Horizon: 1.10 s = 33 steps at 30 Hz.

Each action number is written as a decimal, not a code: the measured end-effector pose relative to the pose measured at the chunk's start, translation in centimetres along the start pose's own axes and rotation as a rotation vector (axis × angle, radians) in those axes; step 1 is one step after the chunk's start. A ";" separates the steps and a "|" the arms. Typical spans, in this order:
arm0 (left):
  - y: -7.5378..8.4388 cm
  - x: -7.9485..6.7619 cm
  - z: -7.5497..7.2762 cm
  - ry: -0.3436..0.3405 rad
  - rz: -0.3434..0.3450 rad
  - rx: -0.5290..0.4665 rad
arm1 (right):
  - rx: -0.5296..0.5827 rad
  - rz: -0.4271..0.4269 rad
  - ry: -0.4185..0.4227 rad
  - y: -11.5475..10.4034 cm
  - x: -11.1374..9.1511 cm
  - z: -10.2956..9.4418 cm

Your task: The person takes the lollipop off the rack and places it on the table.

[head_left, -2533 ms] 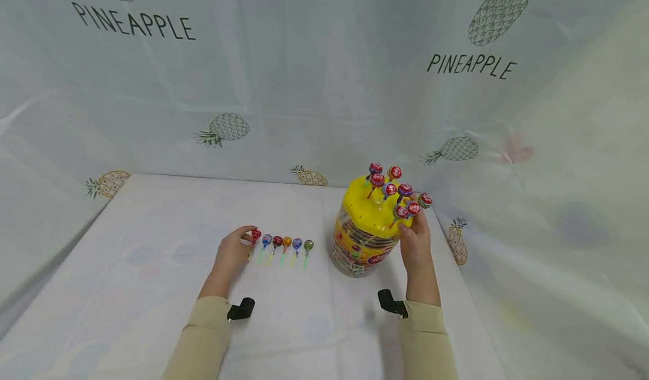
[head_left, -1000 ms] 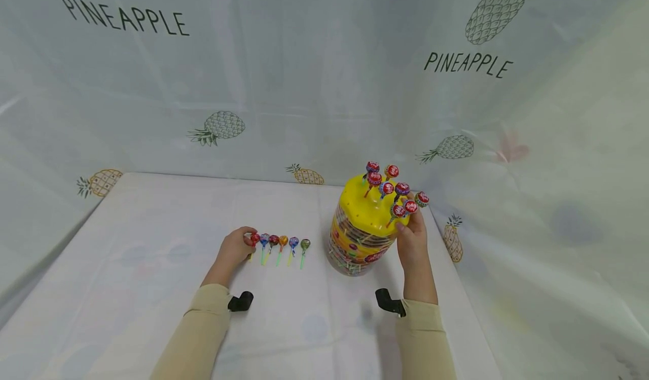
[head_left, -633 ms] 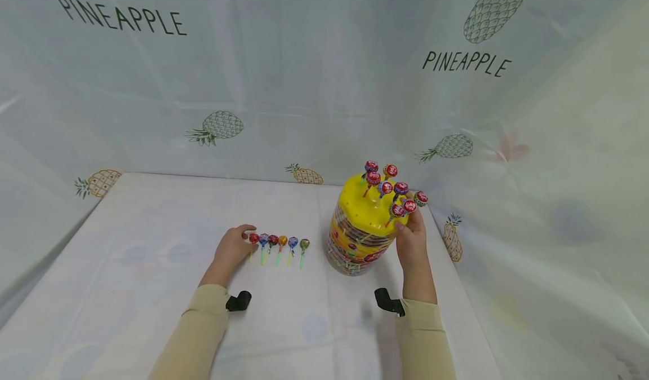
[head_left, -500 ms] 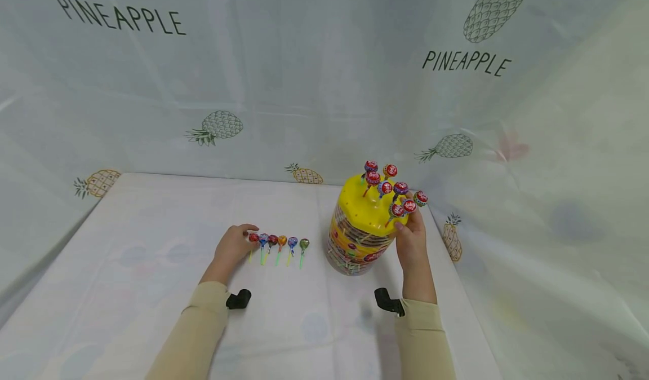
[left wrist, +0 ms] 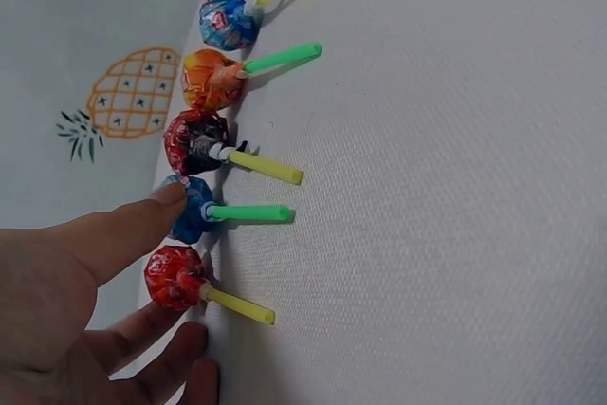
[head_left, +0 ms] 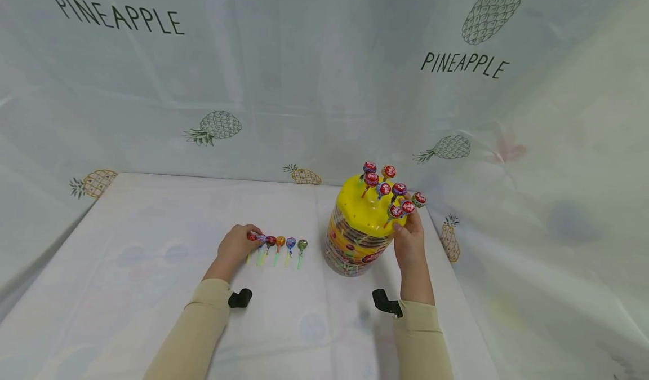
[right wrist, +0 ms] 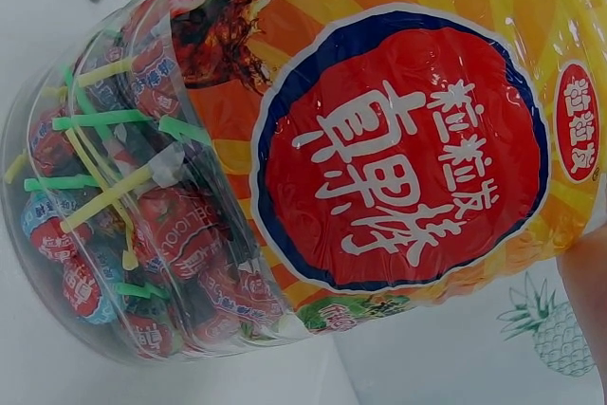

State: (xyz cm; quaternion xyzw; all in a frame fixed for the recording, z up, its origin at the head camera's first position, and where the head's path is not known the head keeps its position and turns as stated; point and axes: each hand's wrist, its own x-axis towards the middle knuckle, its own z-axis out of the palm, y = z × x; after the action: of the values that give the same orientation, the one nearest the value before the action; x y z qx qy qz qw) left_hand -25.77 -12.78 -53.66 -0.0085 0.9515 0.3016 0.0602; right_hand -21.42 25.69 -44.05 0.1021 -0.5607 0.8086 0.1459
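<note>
My left hand point(head_left: 235, 246) is at the left end of a row of wrapped lollipops. In the left wrist view, one straight digit touches the head of a blue lollipop point(left wrist: 194, 220). The other fingers lie beside the red lollipop point(left wrist: 174, 277), curled and partly hidden behind it. Dark red point(left wrist: 194, 142), orange point(left wrist: 212, 81), blue and green lollipops continue the row. My right hand point(head_left: 412, 244) grips a large clear lollipop jar point(head_left: 352, 250) by its upper right side, near the yellow lid point(head_left: 362, 205); its far fingers are hidden. Several lollipops point(head_left: 383, 190) stand upright in the lid.
The row and the jar stand on a white-covered table point(head_left: 284, 312). A pale curtain point(head_left: 304, 87) with pineapple prints hangs behind it and down the sides. More lollipops point(right wrist: 180, 234) fill the jar's clear bottom. A black wrist camera point(head_left: 240, 298) sits at each sleeve.
My left hand has stopped holding the red lollipop, which lies in the row, and a digit has shifted right onto the blue one. The right hand keeps its hold on the jar.
</note>
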 end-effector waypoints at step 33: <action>13.4 -2.6 -5.5 0.043 0.349 -0.305 | 0.034 0.012 -0.021 -0.5 -0.2 0.1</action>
State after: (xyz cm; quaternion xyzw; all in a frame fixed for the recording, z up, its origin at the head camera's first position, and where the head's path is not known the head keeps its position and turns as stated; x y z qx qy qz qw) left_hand -24.51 -5.03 -41.15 0.1406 0.8831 0.4474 -0.0150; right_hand -21.03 25.76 -43.66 0.1097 -0.5491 0.8178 0.1333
